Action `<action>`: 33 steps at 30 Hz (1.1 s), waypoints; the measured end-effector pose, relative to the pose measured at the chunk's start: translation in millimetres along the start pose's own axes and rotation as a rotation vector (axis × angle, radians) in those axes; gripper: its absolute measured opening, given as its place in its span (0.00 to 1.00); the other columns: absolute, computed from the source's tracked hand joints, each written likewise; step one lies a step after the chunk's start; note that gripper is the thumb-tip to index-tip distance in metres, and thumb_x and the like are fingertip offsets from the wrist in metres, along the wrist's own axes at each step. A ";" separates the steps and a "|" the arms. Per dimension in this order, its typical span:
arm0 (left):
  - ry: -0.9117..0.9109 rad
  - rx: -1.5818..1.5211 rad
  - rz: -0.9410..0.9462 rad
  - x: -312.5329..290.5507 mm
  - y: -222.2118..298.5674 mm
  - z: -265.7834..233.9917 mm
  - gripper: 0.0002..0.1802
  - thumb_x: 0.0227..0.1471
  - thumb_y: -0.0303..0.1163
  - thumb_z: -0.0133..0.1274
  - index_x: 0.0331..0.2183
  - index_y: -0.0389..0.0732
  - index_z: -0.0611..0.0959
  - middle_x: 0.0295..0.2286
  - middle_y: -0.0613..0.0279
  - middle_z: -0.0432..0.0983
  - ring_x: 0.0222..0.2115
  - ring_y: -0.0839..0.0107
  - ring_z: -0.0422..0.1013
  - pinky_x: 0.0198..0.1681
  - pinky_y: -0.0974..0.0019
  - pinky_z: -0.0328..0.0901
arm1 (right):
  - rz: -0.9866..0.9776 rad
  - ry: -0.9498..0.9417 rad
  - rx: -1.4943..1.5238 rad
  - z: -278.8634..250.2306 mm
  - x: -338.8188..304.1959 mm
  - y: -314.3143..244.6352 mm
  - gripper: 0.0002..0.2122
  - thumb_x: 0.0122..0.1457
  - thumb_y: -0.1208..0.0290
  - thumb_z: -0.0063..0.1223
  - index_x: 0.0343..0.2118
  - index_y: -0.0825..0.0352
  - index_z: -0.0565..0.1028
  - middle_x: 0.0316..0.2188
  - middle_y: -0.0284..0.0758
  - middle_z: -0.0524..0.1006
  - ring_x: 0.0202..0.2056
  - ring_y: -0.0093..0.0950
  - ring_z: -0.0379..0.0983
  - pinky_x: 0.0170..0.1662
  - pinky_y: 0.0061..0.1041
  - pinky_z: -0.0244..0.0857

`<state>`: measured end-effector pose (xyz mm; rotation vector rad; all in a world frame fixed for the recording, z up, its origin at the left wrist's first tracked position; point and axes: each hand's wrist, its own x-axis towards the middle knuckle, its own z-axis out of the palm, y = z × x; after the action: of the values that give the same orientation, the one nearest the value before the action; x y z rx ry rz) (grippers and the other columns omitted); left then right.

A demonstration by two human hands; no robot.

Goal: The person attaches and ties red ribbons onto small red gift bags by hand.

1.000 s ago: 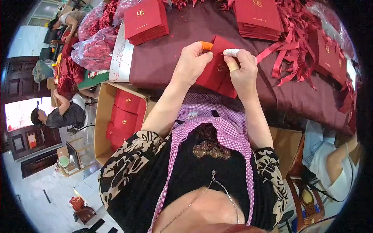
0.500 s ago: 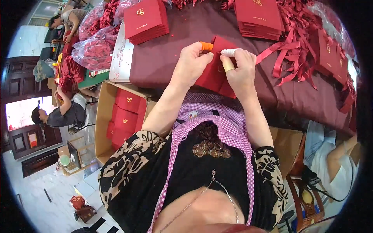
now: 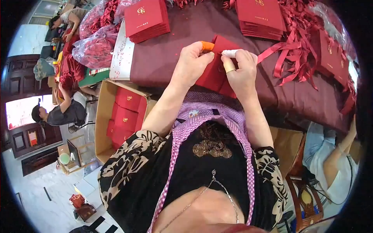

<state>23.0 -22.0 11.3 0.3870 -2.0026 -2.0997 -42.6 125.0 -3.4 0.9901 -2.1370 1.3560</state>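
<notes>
Between my hands, at the table's near edge, I hold a dark red paper gift bag (image 3: 215,75), flat and tilted. My left hand (image 3: 192,64) is closed on its left side, an orange cover on one finger. My right hand (image 3: 241,68) pinches at the bag's upper middle; one finger has a white wrap and the thumb a pale yellow one. A red ribbon (image 3: 268,56) runs from beside my right hand towards a heap of ribbons (image 3: 293,58). What lies between my right fingertips is too small to make out.
Stacks of red bags stand at the back left (image 3: 145,17) and back right (image 3: 260,17) of the cloth-covered table (image 3: 155,62). A cardboard box (image 3: 101,128) holding red bags sits left of me. Plastic sacks (image 3: 95,50) lie further left; other people sit left and right.
My hands and the bag stay almost in place, the right fingers shifting slightly. At the far right, another person's arm has moved up towards the table edge.
</notes>
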 end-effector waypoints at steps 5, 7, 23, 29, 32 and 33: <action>0.005 0.019 -0.016 -1.8 3.6 0.0 0.13 0.51 0.19 0.50 0.41 0.32 0.78 0.34 0.62 0.76 0.33 0.79 0.71 0.39 0.76 0.66 | 0.010 0.002 0.011 1.1 -1.4 0.8 0.04 0.46 0.76 0.60 0.25 0.63 0.75 0.25 0.30 0.77 0.30 0.29 0.72 0.40 0.30 0.56; -0.008 0.045 -0.034 -0.7 2.3 -1.7 0.13 0.51 0.19 0.50 0.41 0.32 0.77 0.34 0.63 0.76 0.33 0.79 0.71 0.39 0.76 0.66 | 0.017 0.006 0.021 1.1 -1.5 0.9 0.04 0.46 0.75 0.60 0.25 0.63 0.75 0.25 0.30 0.77 0.30 0.30 0.72 0.40 0.30 0.56; 0.045 0.075 0.012 1.3 -5.1 -0.9 0.16 0.47 0.18 0.52 0.41 0.32 0.77 0.34 0.61 0.76 0.33 0.78 0.71 0.39 0.76 0.66 | 0.129 -0.021 0.091 4.8 -5.4 6.7 0.04 0.47 0.75 0.60 0.26 0.64 0.76 0.26 0.32 0.78 0.32 0.30 0.74 0.41 0.30 0.58; 0.030 0.112 -0.058 1.5 0.0 -1.6 0.15 0.46 0.18 0.52 0.40 0.31 0.78 0.32 0.63 0.76 0.32 0.79 0.70 0.37 0.77 0.65 | 0.149 -0.030 0.106 5.2 -5.0 6.0 0.04 0.47 0.74 0.60 0.26 0.64 0.76 0.27 0.32 0.79 0.32 0.31 0.74 0.42 0.29 0.58; -0.018 0.148 -0.036 4.8 -2.2 -3.9 0.13 0.48 0.23 0.52 0.39 0.28 0.77 0.28 0.62 0.76 0.29 0.80 0.69 0.32 0.75 0.65 | 0.172 -0.040 0.115 5.5 -5.6 5.9 0.04 0.47 0.74 0.60 0.26 0.65 0.76 0.27 0.32 0.79 0.32 0.31 0.74 0.42 0.29 0.58; -0.018 0.149 -0.036 5.3 -1.9 -4.3 0.13 0.48 0.23 0.52 0.39 0.28 0.77 0.28 0.62 0.76 0.29 0.80 0.69 0.32 0.75 0.65 | 0.179 -0.040 0.123 5.5 -5.9 6.0 0.04 0.47 0.74 0.60 0.27 0.65 0.76 0.27 0.32 0.79 0.32 0.31 0.74 0.41 0.29 0.58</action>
<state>19.4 -27.7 9.0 0.4343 -2.1851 -1.9875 -43.1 123.7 -13.3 0.8959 -2.2396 1.5817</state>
